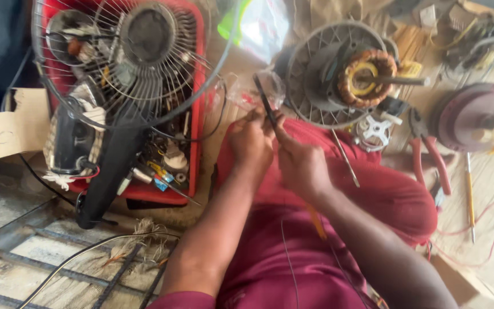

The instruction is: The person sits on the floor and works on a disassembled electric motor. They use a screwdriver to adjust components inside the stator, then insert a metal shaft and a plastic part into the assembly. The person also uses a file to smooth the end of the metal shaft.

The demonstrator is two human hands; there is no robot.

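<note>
Head view: at frame centre, left hand (251, 139) and right hand (299, 164) both pinch a thin black strip (265, 102). It could slip, or snag the stator (367, 77) just beside it.

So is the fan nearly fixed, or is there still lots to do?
Still lots, it seems. Done: the motor lies bare, copper winding showing, in its grille. In hand: the left hand and right hand pinch a thin dark strip. Left: pliers, a white hub and a loose wire guard lie unassembled.
</note>
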